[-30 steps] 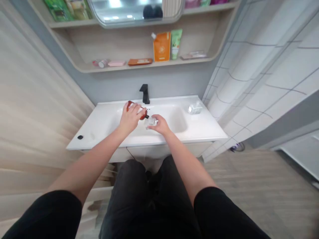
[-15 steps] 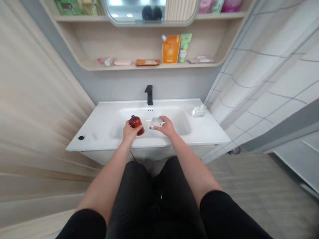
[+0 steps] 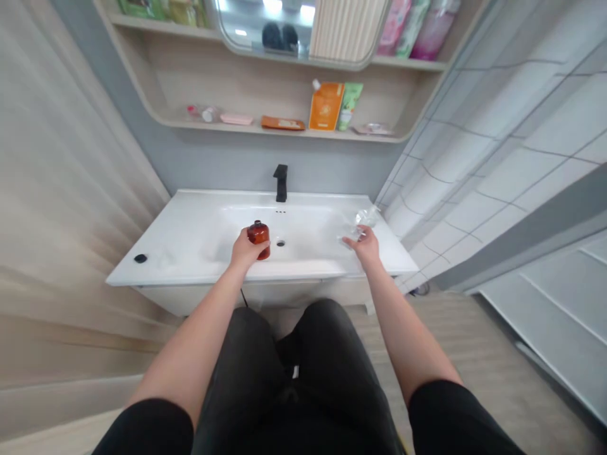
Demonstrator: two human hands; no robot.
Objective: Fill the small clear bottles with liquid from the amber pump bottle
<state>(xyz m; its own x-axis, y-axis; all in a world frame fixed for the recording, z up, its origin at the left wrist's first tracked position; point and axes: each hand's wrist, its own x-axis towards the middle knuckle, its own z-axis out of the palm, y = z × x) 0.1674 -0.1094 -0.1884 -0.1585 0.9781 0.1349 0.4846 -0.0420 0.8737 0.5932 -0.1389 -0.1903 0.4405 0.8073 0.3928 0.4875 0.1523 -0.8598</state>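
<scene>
An open-necked amber bottle (image 3: 258,234) is held upright over the left part of the sink, with my left hand (image 3: 245,250) closed around its side. My right hand (image 3: 366,244) is at the sink's right rim, its thumb and fingers on a small clear bottle (image 3: 348,236) that is blurred. Right behind those fingers, another clear bottle (image 3: 368,216) stands on the countertop; whether the two touch I cannot tell. The white sink (image 3: 313,235) lies between my hands, its drain showing.
A black faucet (image 3: 281,183) rises behind the sink. On the left counter lies a small black cap-like piece (image 3: 140,258). Above, a wooden shelf (image 3: 213,126) holds an orange pouch (image 3: 326,106), a green tube (image 3: 349,106) and other small items, below a mirror (image 3: 265,25).
My right hand has moved right with the clear bottle, from the middle of the sink to its right rim. The amber bottle in my left hand has become more upright.
</scene>
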